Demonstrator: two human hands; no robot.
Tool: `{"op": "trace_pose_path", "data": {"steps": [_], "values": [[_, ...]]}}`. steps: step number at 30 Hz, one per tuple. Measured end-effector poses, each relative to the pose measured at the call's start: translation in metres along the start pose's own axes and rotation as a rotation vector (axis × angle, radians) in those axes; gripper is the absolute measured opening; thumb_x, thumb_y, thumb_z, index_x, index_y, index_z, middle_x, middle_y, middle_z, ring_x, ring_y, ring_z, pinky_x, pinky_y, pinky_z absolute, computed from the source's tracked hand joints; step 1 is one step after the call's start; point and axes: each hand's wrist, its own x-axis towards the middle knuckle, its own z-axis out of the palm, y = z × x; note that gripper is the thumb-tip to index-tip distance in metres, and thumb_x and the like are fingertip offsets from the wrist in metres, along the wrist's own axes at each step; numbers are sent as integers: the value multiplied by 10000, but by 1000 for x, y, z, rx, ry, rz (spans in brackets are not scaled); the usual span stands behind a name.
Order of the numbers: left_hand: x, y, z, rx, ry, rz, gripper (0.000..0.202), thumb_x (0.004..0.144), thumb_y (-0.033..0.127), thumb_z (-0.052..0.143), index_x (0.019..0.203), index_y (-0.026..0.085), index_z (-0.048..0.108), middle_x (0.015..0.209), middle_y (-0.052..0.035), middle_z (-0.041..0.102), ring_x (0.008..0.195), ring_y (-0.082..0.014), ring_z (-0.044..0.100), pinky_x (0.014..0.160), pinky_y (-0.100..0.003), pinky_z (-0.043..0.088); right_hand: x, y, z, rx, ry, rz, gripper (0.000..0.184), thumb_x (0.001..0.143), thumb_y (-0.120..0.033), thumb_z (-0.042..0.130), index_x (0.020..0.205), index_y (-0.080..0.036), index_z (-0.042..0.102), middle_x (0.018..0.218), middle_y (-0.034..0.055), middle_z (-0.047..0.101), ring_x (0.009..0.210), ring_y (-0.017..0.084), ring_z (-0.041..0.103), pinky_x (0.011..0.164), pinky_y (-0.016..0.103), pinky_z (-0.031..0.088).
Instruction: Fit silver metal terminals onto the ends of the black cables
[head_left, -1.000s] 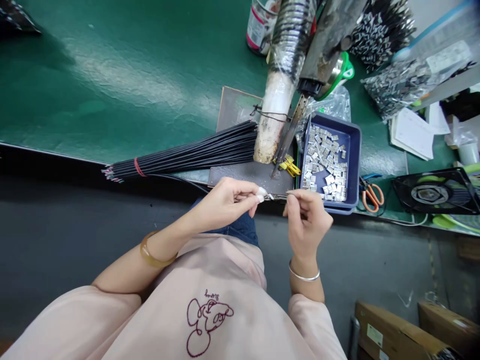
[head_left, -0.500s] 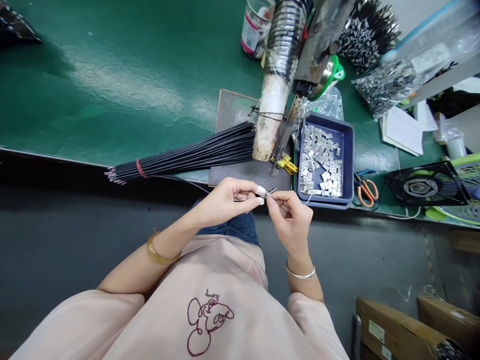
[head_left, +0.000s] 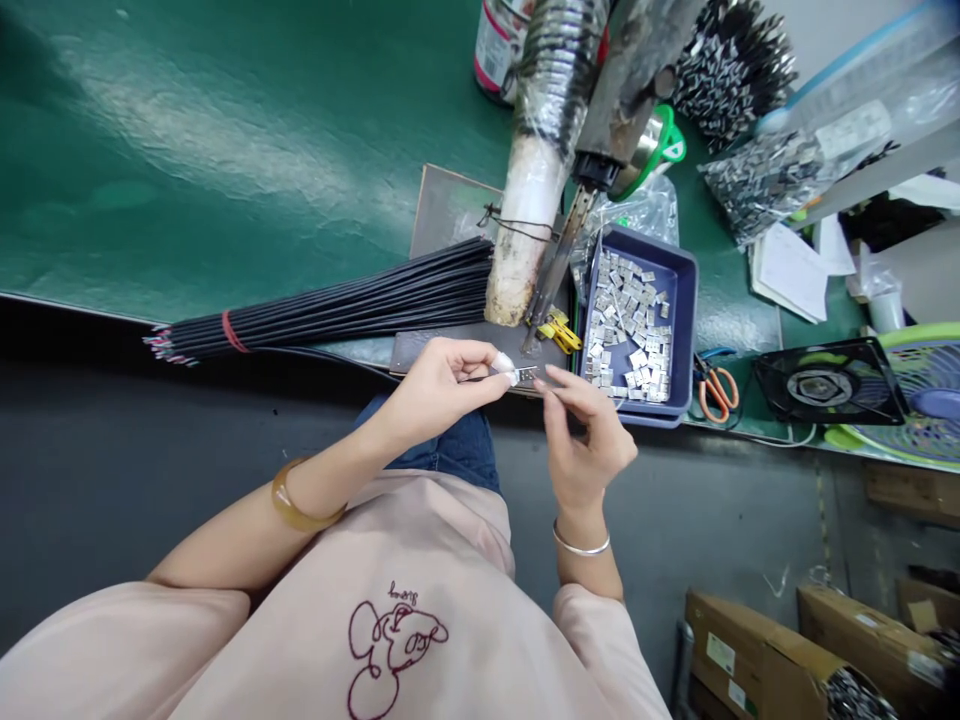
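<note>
My left hand, with white wrapping on a fingertip, pinches a small metal connector that pokes out past the finger and thumb. Behind that hand runs a black cable from the bundle; whether it joins the connector is hidden. My right hand is just to the right, thumb and fingers drawn together around something thin that I cannot make out. Its fingertips are close to the connector, apart from my left fingers. A bundle of black cables, tied with a red band, lies left of the hands.
A blue tray of small metal connector pieces sits right of the hands. Over the grey board hang a wrapped duct and a metal-tipped tool. Beyond are a yellow clip, orange-handled pliers and a black fan.
My right fingers have moved slightly away from my left hand, so more of the metal connector shows. The whole view has shifted a little, with the bench things now further left.
</note>
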Motion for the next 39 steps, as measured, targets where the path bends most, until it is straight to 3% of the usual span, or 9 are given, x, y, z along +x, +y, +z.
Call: {"op": "trace_pose_path", "data": {"steps": [3,10,17,23,30,39], "values": [[4,0,3,33,35,9,141,773,215,671,673,118,650,520,67,338,490,-49,278,488,-214,211,4,3,8,48,-76,18,86,891,-138,621,917,-221,619,1106,55,768,961,168,757,744,270,633],[11,6,8,-32,120,-62,85,710,197,677,695,121,642,500,64,416,477,-51,350,495,-196,277,11,6,15,180,-90,112,92,876,-128,626,879,-217,603,1165,62,754,938,162,763,768,274,643],[11,4,5,-74,119,-71,100,719,223,686,725,126,666,560,35,502,513,-63,417,497,-197,307,16,3,13,173,-85,52,158,856,-87,638,910,-236,633,1147,50,760,978,179,758,837,317,645],[10,8,4,3,65,-102,76,720,169,664,667,128,628,481,73,394,448,-46,355,460,-195,270,13,7,12,139,-124,47,119,863,-118,615,862,-232,585,1166,53,754,890,171,773,786,311,658],[11,9,4,-1,103,-64,93,744,211,653,719,123,638,494,69,413,458,-49,360,472,-196,271,18,4,11,111,-113,-12,135,861,-104,605,860,-237,588,1184,52,747,934,172,766,825,321,663],[9,9,5,57,25,-93,134,750,186,631,640,136,573,494,81,330,463,-42,295,468,-195,242,11,6,4,161,-160,-13,163,842,-77,615,888,-228,578,1214,72,730,1002,184,752,851,327,664]]}}
